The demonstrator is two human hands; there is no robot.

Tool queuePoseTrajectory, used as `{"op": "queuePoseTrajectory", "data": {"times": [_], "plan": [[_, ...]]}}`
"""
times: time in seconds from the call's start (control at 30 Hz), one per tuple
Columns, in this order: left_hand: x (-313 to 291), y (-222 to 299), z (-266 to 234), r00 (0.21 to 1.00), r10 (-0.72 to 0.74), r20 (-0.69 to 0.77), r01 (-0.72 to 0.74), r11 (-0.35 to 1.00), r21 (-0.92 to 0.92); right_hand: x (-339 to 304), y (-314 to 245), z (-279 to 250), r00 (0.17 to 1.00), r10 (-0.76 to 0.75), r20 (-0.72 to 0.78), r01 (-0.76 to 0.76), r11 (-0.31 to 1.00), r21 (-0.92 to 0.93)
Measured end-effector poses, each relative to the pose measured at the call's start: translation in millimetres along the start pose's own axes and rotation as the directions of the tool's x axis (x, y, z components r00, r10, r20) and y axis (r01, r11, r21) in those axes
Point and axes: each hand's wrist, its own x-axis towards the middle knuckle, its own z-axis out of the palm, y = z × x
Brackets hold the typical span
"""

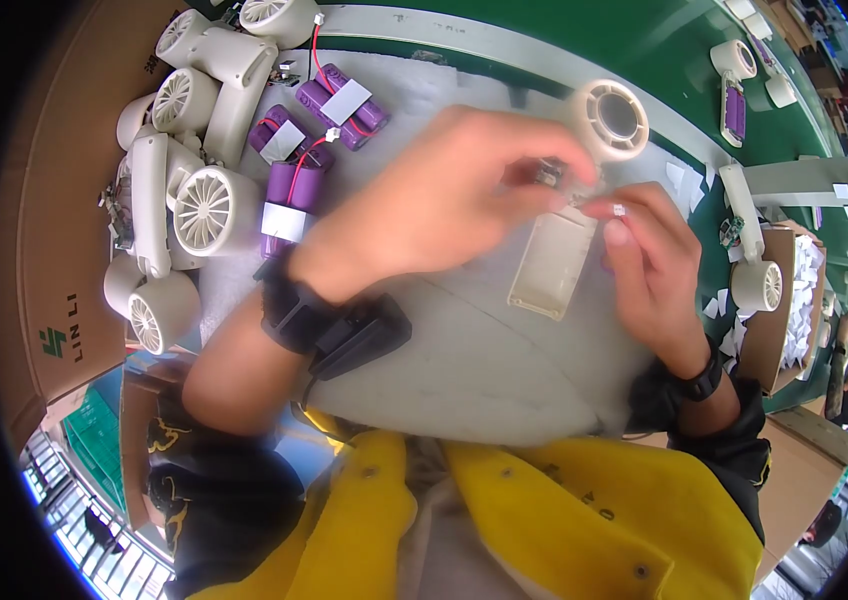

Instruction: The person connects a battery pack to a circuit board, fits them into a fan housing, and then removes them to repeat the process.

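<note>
Left hand [474,190] reaches across the sheet [444,380], palm down, fingers bent, thumb and index close together at the neck of the fan shell [550,262]. Motion blur there; can't tell whether it grips anything. Right hand [652,262] is on the shell's right side, fingers curled, thumb and index tips nearly meeting by a small white connector [619,210]; can't tell if it's pinched. Bit of purple shows by the right thumb.

Fan shell lies on the sheet in front of the person, hollow side up, tray end toward the body, round fan head [612,120] at the far end, past the fingertips.

Left of the hands: purple battery packs [289,187] with white labels, red wires and white plugs, on the sheet. Beyond them, a pile of cream fans [209,210] beside a big carton [59,230]. Right: another fan [757,285] with a circuit board [731,230] next to it, near a box [776,352] of white slips [802,295]. Fan with purple battery [733,105] farther off on the green table [669,55].

Black bands on both wrists; black device [369,335] by the left forearm. Yellow apron [594,510] below.
</note>
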Motion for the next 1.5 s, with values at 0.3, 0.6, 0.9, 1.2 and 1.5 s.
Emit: {"op": "queuePoseTrajectory", "data": {"times": [0.3, 0.6, 0.9, 1.2, 1.5], "plan": [[-1, 11, -3, 0.968, -0.086, 0.237, 0.096, 0.995, -0.029, 2, -17, -13, 0.99, -0.026, 0.137, 0.041, 0.993, -0.111], [-2, 8, 0, 0.957, -0.066, 0.282, 0.094, 0.992, -0.086, -1, -12, 1, 0.986, -0.055, 0.158, 0.071, 0.993, -0.096], [0, 9, -4, 0.946, -0.152, 0.287, 0.19, 0.976, -0.108, 0, -5, 2, 0.996, -0.079, 0.035, 0.077, 0.994, 0.072], [-1, 11, -6, 0.937, -0.155, 0.312, 0.216, 0.961, -0.172, -1, -2, 1, 0.998, -0.007, 0.064, -0.004, 0.985, 0.17], [-1, 0, -1, 0.965, -0.111, 0.237, 0.185, 0.929, -0.321, -1, -2, 3, 0.999, 0.023, 0.044, -0.029, 0.99, 0.138]]}}
